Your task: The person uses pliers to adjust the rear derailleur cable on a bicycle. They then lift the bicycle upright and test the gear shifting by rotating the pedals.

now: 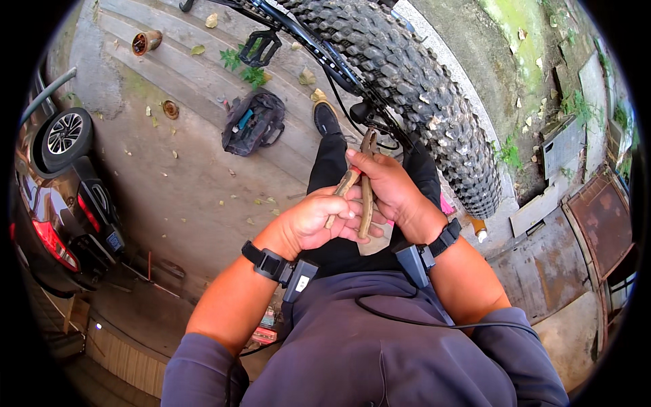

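Observation:
I hold a pair of worn pliers (367, 188) in front of my lap, its jaws pointing away from me toward the bicycle. My left hand (316, 220) has its thumb on the left handle, with its fingers curled beneath the tool. On the other side, my right hand (395, 184) grips the pliers near the pivot, its thumb lying across the top. The two handles stand slightly apart. Just beyond the jaws is the bicycle's rear derailleur area (385, 124), beside the knobby tyre (407, 88). Whether the jaws touch any part there, I cannot tell.
A dark open tool bag (254, 123) lies on the concrete ahead, left of my shoe (326, 118). Farther off are a bicycle pedal (260, 49) and a rusty can (146, 43). A dark car (64, 203) stands at left; metal sheets (542, 258) lie at right.

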### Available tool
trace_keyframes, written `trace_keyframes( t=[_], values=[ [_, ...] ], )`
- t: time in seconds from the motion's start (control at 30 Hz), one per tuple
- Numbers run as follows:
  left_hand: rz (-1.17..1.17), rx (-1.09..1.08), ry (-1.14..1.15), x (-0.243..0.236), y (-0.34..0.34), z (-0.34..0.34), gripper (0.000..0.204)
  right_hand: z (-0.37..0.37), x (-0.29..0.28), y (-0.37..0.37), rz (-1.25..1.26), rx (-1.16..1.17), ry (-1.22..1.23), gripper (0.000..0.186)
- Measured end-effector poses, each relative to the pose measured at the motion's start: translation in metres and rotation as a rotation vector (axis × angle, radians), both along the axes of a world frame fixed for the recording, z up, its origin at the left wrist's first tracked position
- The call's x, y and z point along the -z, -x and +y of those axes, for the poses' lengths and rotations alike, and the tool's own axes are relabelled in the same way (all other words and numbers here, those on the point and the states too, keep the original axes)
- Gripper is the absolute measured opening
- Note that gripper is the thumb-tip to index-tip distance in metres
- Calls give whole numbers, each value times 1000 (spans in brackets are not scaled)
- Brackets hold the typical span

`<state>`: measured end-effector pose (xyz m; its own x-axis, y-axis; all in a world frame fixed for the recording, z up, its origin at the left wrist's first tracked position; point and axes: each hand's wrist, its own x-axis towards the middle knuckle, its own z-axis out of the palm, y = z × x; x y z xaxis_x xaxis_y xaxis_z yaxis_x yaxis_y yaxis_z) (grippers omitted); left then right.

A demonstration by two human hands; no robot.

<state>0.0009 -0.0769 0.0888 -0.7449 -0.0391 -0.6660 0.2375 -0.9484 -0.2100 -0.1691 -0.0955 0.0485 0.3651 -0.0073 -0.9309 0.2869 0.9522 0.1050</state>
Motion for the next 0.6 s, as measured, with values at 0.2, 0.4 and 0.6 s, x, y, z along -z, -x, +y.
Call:
trace_keyframes(
  t=[0.2,0.4,0.6],
  values=[
    [18,-40,-19,3,-5,2,63,-3,-2,-3,14,-31,-14,35],
    [73,-89,-41,7,-6,7,73,-13,-14,-1,-45,-11,-6,37],
    [108,-109,-51,8,-3,7,79,-18,-19,-2,16,-69,7,39]
  ],
)
